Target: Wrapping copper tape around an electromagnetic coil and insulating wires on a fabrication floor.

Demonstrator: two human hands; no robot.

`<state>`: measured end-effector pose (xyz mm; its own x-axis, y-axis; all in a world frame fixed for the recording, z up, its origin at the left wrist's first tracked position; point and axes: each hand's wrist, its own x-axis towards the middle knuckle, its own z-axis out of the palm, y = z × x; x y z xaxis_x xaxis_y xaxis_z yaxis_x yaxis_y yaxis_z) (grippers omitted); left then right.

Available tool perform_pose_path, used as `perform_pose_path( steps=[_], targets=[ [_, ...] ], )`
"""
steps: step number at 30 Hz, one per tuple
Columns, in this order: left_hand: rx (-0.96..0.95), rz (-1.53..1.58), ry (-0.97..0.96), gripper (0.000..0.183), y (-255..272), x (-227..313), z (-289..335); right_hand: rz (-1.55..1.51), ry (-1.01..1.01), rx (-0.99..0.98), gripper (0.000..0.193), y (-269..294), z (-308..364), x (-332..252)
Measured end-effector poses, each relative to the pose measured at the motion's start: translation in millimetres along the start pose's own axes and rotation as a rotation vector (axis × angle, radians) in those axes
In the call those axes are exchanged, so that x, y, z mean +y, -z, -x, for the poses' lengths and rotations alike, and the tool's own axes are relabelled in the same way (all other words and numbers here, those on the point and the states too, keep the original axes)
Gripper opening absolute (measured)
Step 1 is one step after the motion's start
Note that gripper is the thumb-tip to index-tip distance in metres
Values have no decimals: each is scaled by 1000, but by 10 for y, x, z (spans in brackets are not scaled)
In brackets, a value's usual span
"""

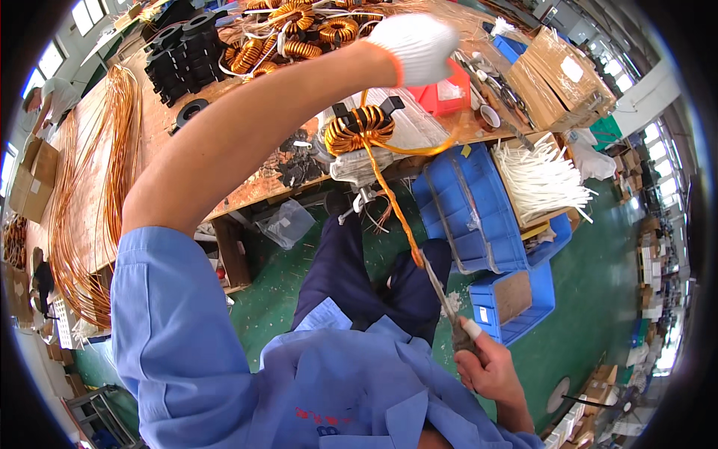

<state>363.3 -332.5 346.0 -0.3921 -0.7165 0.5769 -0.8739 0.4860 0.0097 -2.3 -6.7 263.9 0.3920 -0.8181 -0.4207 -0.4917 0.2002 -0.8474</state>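
Observation:
A ring-shaped coil (345,135) wound with copper wire sits in a metal clamp (357,170) at the bench's front edge. From its middle a copper wire bundle (394,206) runs taut toward me, and another amber strand loops off to the right. My right hand (486,365), with white wrap on a finger, is closed round the dark handle of a thin metal pulling tool (436,288). The tool's far end meets the bundle. My left hand (419,49), in a white knit glove, is raised beyond the coil; its fingers are blurred and partly hidden.
Finished copper coils (292,19) and black ring cores (183,56) crowd the bench's far left, beside long copper wires (120,150). To the right are a red bin (441,97), cardboard box (561,78), white tubes (542,176) and blue crates (464,202). Another person (56,97) stands far left.

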Motion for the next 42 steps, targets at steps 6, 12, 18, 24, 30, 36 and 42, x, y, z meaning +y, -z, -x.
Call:
perform_pose_path(
  steps=[6,12,18,24,30,36,42],
  targets=[
    [12,108,-254,23,-6,363,171,12,-25,-86,59,68,-145,85],
    [470,688,448,69,1591,623,-440,-241,-132,-80,56,62,-248,-43],
    [547,-510,187,63,581,-581,323,-196,58,-307,51,597,319,360],
    [-271,323,-497,46,226,464,1448,-520,347,-497,41,977,571,839],
    [125,1155,791,56,211,-8,837,-494,51,411,49,591,-30,425],
    [199,1511,972,51,-493,-628,706,-525,168,-200,57,-42,-1043,-175],
    [141,1788,1055,52,-1118,-921,587,-874,211,-187,56,-823,-2527,-795]
  ],
)
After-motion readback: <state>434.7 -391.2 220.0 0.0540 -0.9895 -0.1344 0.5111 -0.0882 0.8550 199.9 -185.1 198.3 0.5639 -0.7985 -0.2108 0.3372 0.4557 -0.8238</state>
